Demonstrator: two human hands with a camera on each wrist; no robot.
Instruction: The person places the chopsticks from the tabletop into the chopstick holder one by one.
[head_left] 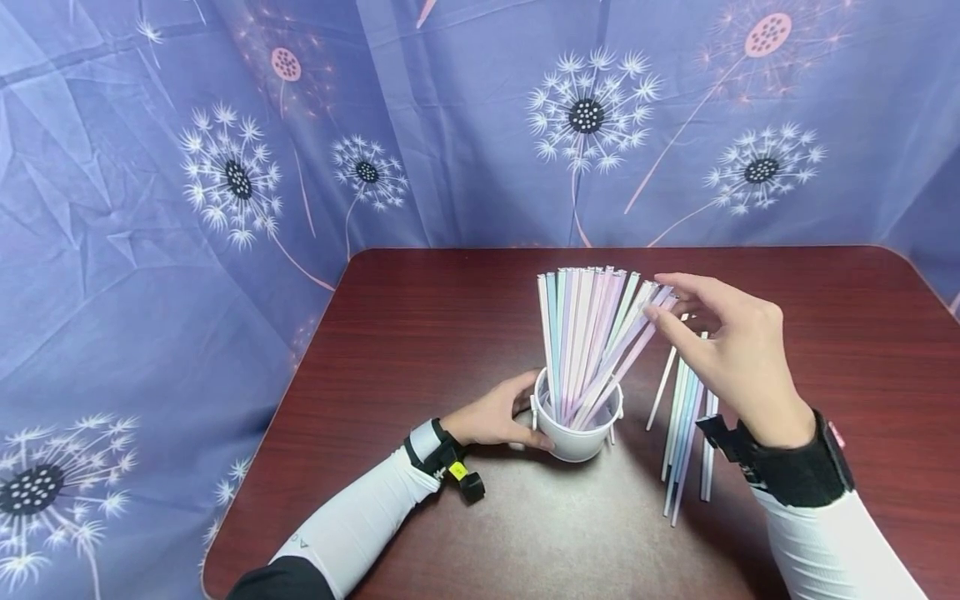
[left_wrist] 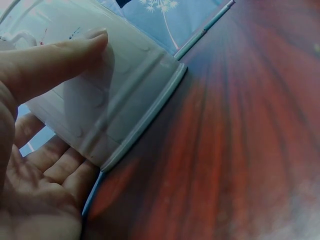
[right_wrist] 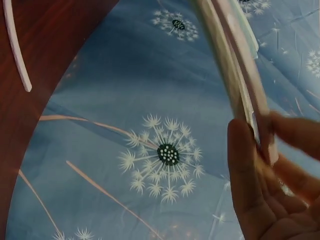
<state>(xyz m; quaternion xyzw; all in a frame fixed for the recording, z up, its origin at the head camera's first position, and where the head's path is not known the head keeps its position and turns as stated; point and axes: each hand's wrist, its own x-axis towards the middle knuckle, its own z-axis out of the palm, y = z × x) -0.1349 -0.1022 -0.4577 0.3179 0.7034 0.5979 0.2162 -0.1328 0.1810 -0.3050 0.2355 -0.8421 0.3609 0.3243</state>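
Right fingers [head_left: 699, 287] pinch straws [head_left: 627, 342] near tops; left fingers [head_left: 522, 384] grip bucket [head_left: 575, 444] (white) round side.

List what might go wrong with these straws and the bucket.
The straws rise well above the bucket, so it might tip if the left hand loosens. Those pinched by the right hand lean outward and could spill. The loose straws near that hand might get knocked.
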